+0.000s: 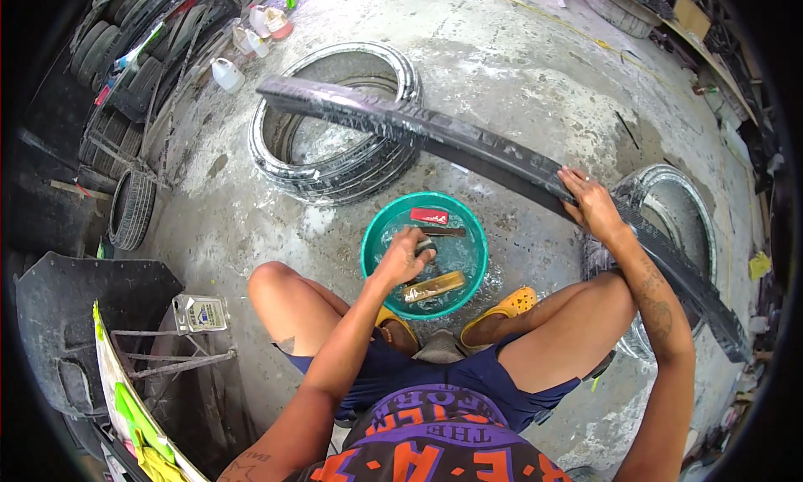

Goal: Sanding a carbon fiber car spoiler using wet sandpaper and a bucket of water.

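Note:
My left hand is down in a round teal basin of water, fingers curled round a small greyish piece that I cannot make out. Around it in the basin are a red block, a thin dark brown bar and a tan block. A long black car trim panel, wet with whitish smears, slants from far left to near right. My right hand grips its upper edge right of the middle, thumb hidden.
The panel's far end lies over a tyre; another tyre stands under its near part. A metal stand and a dark curved panel are at my left. Several jugs, including a white jug, and stacked tyres line the far left.

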Available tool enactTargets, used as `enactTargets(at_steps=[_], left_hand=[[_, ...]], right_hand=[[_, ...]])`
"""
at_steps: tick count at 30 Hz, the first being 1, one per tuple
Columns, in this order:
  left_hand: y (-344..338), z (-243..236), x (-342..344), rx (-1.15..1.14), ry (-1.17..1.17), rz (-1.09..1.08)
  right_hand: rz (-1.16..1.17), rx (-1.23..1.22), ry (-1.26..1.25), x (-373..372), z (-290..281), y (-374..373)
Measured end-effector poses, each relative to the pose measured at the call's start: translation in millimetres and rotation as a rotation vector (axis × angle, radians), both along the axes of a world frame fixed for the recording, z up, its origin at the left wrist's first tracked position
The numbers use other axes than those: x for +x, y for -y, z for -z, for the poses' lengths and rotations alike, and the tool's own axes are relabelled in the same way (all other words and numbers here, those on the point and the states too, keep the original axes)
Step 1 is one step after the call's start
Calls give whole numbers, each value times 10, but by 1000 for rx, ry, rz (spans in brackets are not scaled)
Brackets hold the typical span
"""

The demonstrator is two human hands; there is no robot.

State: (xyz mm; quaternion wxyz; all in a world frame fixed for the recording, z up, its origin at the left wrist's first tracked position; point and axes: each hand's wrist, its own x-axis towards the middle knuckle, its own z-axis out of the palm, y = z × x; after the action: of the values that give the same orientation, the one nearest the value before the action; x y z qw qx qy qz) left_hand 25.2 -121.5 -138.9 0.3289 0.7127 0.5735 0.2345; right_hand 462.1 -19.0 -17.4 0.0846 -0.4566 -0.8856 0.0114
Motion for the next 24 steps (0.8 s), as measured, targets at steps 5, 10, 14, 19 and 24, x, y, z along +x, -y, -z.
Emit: enactTargets(at_steps=[5, 10, 14, 19, 24], left_hand=[[-32, 467, 168, -36, -325, -15], [-79, 472, 222, -252, -347, 99], [-152, -73, 77, 176, 84, -13], [-730, -870, -284, 552, 84, -249], [-1275, -1101, -240, 717, -190, -501]], right_hand=[[-61, -198, -33, -114, -237, 168], [57, -294, -22, -381, -365, 150], [59, -335, 7, -442, -372, 68], [74, -229, 26, -443, -254, -21], [119, -213, -1, -459, -147, -56]])
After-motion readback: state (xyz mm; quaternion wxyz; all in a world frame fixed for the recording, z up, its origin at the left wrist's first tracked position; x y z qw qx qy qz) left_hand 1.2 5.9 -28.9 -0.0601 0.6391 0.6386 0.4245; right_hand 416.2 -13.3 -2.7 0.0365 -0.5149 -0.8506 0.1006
